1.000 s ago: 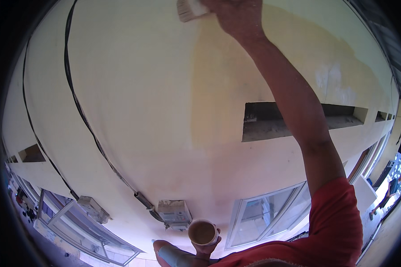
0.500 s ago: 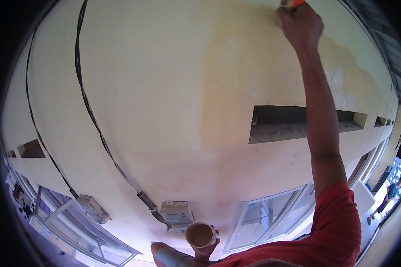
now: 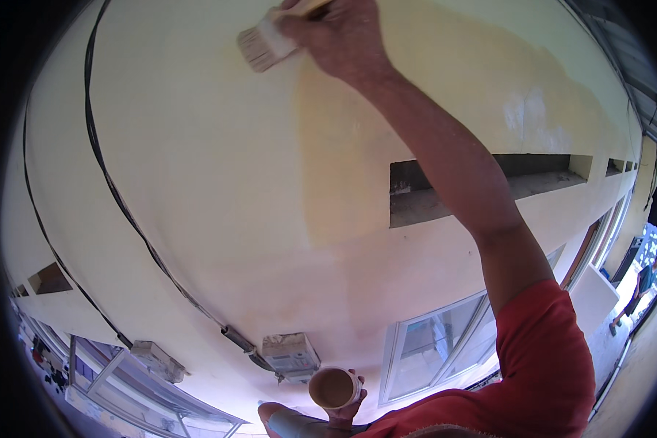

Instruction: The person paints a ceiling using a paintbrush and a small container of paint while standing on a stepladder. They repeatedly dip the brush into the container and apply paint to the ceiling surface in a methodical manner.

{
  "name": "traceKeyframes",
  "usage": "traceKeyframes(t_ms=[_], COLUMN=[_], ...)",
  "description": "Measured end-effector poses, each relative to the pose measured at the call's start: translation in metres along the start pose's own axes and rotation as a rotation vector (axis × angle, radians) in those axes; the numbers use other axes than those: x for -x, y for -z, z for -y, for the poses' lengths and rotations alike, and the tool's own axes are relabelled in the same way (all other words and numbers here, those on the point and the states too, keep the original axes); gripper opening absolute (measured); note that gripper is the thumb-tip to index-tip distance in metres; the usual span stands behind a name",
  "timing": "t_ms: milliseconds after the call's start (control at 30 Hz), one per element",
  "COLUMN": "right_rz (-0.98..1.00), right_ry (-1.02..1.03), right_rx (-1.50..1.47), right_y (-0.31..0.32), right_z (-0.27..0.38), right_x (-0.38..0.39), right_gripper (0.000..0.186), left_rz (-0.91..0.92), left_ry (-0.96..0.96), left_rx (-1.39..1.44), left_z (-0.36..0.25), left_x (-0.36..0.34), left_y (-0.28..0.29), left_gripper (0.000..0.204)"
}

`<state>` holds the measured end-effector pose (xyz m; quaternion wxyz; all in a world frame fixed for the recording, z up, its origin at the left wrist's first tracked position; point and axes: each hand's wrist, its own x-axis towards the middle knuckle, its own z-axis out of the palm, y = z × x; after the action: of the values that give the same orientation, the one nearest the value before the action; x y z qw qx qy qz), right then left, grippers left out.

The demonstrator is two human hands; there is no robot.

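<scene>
High on the wall, my right hand (image 3: 347,40) is closed round the handle of a wide paintbrush (image 3: 270,40). Its pale, paint-coated bristles point left and lie on or very near the cream wall (image 3: 219,146), just left of the edge of a darker yellowish patch (image 3: 336,160). Low in the middle, my left hand (image 3: 347,412) grips a round tub (image 3: 334,387) of brownish liquid that looks like paint. Some fingers show along the tub's right side; the rest of that hand is partly hidden.
Black cables (image 3: 98,146) run down the wall at left to a meter box (image 3: 290,354) and a second box (image 3: 157,361). A rectangular opening (image 3: 416,201) lies behind my right forearm. Windows (image 3: 438,347) stand below. A person (image 3: 641,292) is far right.
My right hand has swept left with the paintbrush, whose bristles now show beyond the yellowish patch's left edge. The tub stays low in my left hand. The view has shifted slightly.
</scene>
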<state>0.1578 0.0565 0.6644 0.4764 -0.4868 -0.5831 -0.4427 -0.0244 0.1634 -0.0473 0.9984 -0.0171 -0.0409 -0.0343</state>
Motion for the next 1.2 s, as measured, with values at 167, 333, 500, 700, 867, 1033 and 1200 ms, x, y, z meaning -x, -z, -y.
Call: traceKeyframes(t_ms=[167, 333, 500, 700, 867, 1033, 1200], right_rz=[-0.386, -0.52, -0.692, -0.807, -0.937, -1.107, -1.064], right_ry=[-0.008, -0.041, -0.102, -0.659, -1.186, -1.433, -1.452], right_rx=[0.08, 0.429, 0.544, 0.25, 0.238, 0.212, 0.179], right_y=[0.14, 0.273, 0.312, 0.261, 0.229, 0.207, 0.2], right_z=[-0.023, -0.027, 0.036, 0.12, 0.174, 0.199, 0.196], right_x=[0.032, 0.08, 0.184, 0.381, 0.514, 0.566, 0.581], right_gripper=[0.021, 0.027, 0.026, 0.021, 0.02, 0.027, 0.023], left_rz=[0.063, 0.189, 0.181, 0.101, 0.06, 0.145, 0.146], left_ry=[0.014, 0.108, 0.168, 0.21, 0.325, 0.461, 0.534], left_rx=[0.004, 0.099, 0.114, 0.078, 0.091, 0.091, 0.057], left_z=[-0.002, -0.003, -0.002, 0.002, 0.022, 0.035, 0.049], left_x=[0.004, 0.007, 0.006, 0.02, 0.017, -0.001, -0.02], left_y=[0.008, 0.013, 0.01, 0.015, 0.003, -0.012, -0.024], left_gripper=[0.068, 0.064, 0.063, 0.057, 0.058, 0.059, 0.061])
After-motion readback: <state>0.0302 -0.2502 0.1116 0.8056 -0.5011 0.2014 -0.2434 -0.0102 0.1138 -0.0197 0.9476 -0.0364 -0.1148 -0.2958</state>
